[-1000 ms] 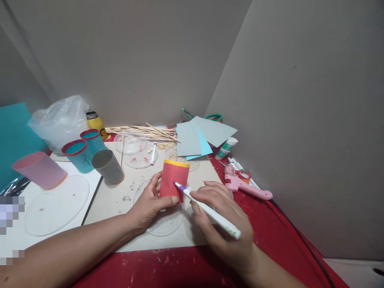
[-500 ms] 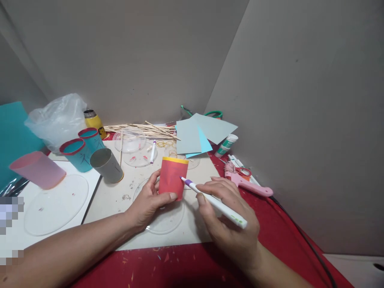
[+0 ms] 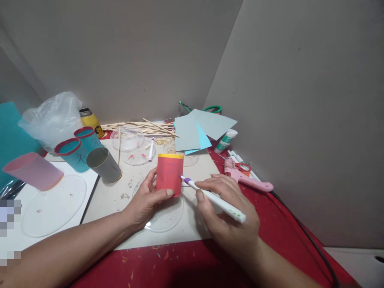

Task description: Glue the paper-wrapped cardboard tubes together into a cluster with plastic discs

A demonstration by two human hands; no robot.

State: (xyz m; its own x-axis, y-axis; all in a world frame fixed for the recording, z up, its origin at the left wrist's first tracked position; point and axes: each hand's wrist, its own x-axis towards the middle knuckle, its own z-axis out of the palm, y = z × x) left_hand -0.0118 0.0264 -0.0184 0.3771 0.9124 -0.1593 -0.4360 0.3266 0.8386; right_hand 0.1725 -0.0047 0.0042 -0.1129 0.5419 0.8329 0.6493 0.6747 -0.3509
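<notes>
My left hand (image 3: 146, 200) grips a red paper cylinder with a yellow top rim (image 3: 169, 173), holding it upright over a clear plastic disc (image 3: 163, 216). Thumb and fingers wrap its lower sides. My right hand (image 3: 231, 218) is closed on a white marker with a purple collar (image 3: 214, 199). The marker's tip touches the cylinder's right side at about mid height. Faint dark strokes show on the red face.
Two teal cups with red rims (image 3: 75, 154), a grey tube (image 3: 104, 164) and a pink cup (image 3: 33, 171) lie at the left. Wooden skewers (image 3: 141, 128), grey-blue paper sheets (image 3: 201, 130), a pink glue gun (image 3: 247, 180), a glue bottle (image 3: 226, 141) and a plastic bag (image 3: 49, 118) sit behind.
The marker tip has moved from the cylinder's lower middle to its right edge. My left hand has turned the cylinder a little more upright.
</notes>
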